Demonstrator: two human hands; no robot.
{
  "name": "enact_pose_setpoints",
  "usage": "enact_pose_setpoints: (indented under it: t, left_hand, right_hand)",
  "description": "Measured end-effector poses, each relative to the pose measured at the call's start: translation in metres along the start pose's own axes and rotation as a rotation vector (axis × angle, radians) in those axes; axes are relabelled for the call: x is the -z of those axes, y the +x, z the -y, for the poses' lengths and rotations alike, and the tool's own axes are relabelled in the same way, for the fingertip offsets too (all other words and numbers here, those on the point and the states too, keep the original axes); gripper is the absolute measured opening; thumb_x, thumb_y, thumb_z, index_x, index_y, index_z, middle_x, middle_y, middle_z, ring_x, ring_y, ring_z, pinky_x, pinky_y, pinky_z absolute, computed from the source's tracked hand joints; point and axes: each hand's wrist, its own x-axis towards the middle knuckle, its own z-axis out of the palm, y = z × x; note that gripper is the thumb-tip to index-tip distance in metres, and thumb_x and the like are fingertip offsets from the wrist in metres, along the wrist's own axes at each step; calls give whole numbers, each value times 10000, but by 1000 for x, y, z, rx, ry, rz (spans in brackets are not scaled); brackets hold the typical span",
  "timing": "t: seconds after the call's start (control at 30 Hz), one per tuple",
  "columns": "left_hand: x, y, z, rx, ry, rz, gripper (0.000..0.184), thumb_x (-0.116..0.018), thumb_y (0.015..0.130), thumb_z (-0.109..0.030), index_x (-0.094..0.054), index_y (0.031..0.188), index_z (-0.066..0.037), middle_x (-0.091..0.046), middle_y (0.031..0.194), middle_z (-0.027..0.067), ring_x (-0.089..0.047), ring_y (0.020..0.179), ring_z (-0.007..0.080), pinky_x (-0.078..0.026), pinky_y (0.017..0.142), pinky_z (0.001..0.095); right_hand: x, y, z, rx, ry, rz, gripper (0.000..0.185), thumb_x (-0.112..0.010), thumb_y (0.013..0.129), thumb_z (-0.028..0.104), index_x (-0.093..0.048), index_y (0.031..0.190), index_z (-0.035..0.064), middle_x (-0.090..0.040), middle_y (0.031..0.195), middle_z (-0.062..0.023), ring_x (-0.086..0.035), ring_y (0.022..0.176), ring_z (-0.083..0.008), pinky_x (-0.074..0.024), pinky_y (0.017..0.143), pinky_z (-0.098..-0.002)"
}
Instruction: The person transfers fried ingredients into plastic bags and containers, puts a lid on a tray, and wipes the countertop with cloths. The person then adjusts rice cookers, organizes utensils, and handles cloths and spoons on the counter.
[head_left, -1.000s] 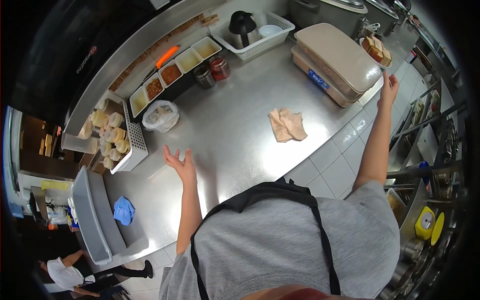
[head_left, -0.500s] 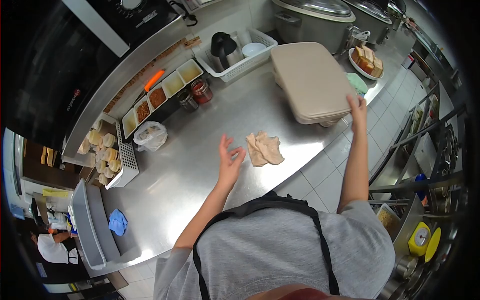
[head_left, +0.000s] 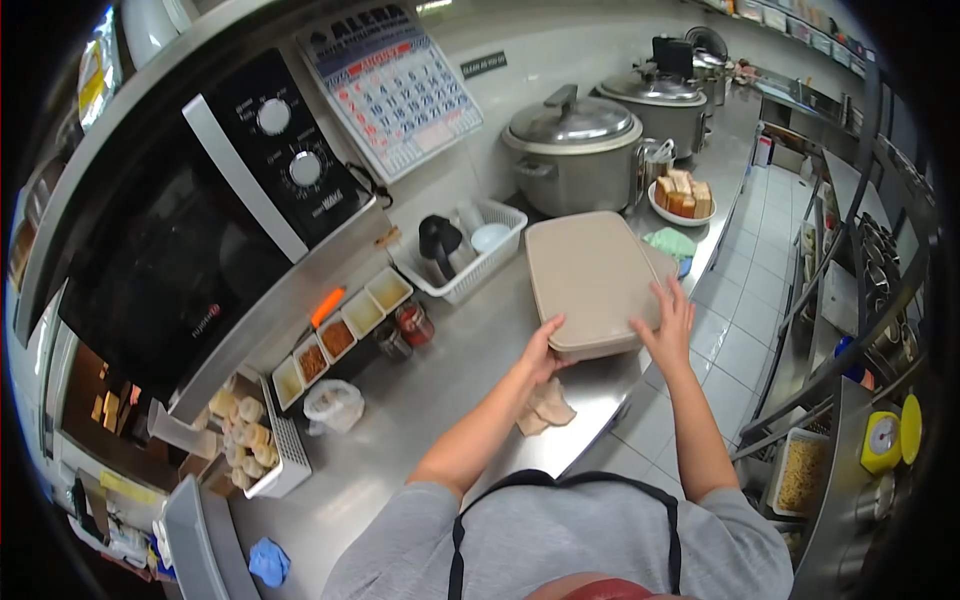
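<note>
A beige lidded container (head_left: pixel 590 275) with rounded corners lies on the steel counter. My left hand (head_left: pixel 543 352) grips its near left corner, thumb along the lid's edge and the fingers partly hidden below. At the near right corner, my right hand (head_left: pixel 668 322) has its fingers spread, the tips at or very close to the rim; firm contact cannot be made out. A crumpled beige cloth (head_left: pixel 547 408) rests on the counter just below my left hand. Behind the container's right side lies a pale green cloth (head_left: pixel 668 243).
Large lidded pots (head_left: pixel 572 150) stand at the back, near a plate of sliced bread (head_left: pixel 683 198). Along the left are a white basket (head_left: pixel 468 275) with a jug, seasoning trays (head_left: pixel 338 340), a plastic bag (head_left: pixel 334 405) and a blue cloth (head_left: pixel 269 562). Racks (head_left: pixel 850 240) line the right side.
My left hand has moved from beside the beige cloth onto the container's near left corner. My right hand's fingers have spread at the near right corner. The view has tilted upward.
</note>
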Motion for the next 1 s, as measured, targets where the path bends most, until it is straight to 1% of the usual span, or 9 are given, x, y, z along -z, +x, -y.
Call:
enact_pose_setpoints:
  t: [0.13,0.23,0.33,0.53,0.67,0.8,0.93,0.97,1.0]
  left_hand:
    - [-5,-31,-15,-19,108,36,606,-566,782,-455,-417,1257,-110,-504,1193,112,-493,1090,256,-437,845,413]
    - [-10,-58,-23,-37,206,64,516,-578,766,-436,-480,1149,-104,-549,1068,88,-555,921,216,-453,730,351]
    - [-27,-92,-43,-89,146,42,506,-577,767,-430,-486,1140,-101,-548,1069,88,-552,927,211,-454,731,356]
    - [-73,-163,-136,-322,220,-5,579,-598,760,-386,-449,1208,-50,-523,1185,122,-539,1047,239,-424,899,425]
    - [-125,-221,-205,-670,277,-125,566,-588,775,-364,-432,1207,-34,-536,1121,140,-564,998,266,-501,777,431]
    - [-158,-263,-274,-919,419,-68,565,-536,807,-378,-391,1234,-37,-521,1121,161,-579,966,295,-525,754,486]
    - [-164,-299,-335,-1022,584,-104,512,-419,889,-346,-360,1289,-32,-491,1201,172,-551,1050,305,-508,814,496]
    - [-187,-300,-338,-1006,374,-243,573,-336,860,-510,-305,1296,-139,-412,1219,186,-471,1122,288,-450,884,497]
    - [-191,-306,-340,-1066,465,-265,560,-328,869,-486,-331,1276,-99,-437,1195,183,-495,1091,281,-480,844,460]
  right_hand:
    - [39,-40,16,143,133,127,771,-786,592,271,-434,1265,136,-280,1388,-156,-286,1280,-371,-298,1008,-514]
    - [36,-65,2,255,283,53,839,-828,512,168,-434,1253,146,-277,1385,-160,-270,1282,-403,-296,1008,-539]
    - [49,-62,7,315,324,-138,879,-839,454,108,-419,1225,155,-290,1370,-162,-270,1277,-425,-301,1015,-536]
    - [87,36,35,657,436,-537,778,-840,521,165,-394,1159,162,-334,1318,-149,-304,1260,-430,-312,1017,-539]
    - [131,136,74,895,531,-693,729,-824,578,251,-404,1163,138,-381,1271,-131,-338,1238,-437,-338,994,-560]
    - [172,232,125,1113,684,-820,710,-812,605,219,-432,1195,111,-396,1254,-106,-406,1205,-343,-421,961,-434]
    - [197,297,169,1076,708,-715,646,-770,678,202,-427,1212,82,-425,1252,-101,-419,1188,-288,-374,979,-419]
    - [197,321,176,1089,673,-667,599,-752,701,213,-451,1200,78,-450,1230,-95,-438,1166,-270,-380,968,-400]
    - [197,340,184,1077,674,-617,517,-736,724,209,-497,1163,73,-500,1189,-96,-472,1140,-246,-413,936,-375]
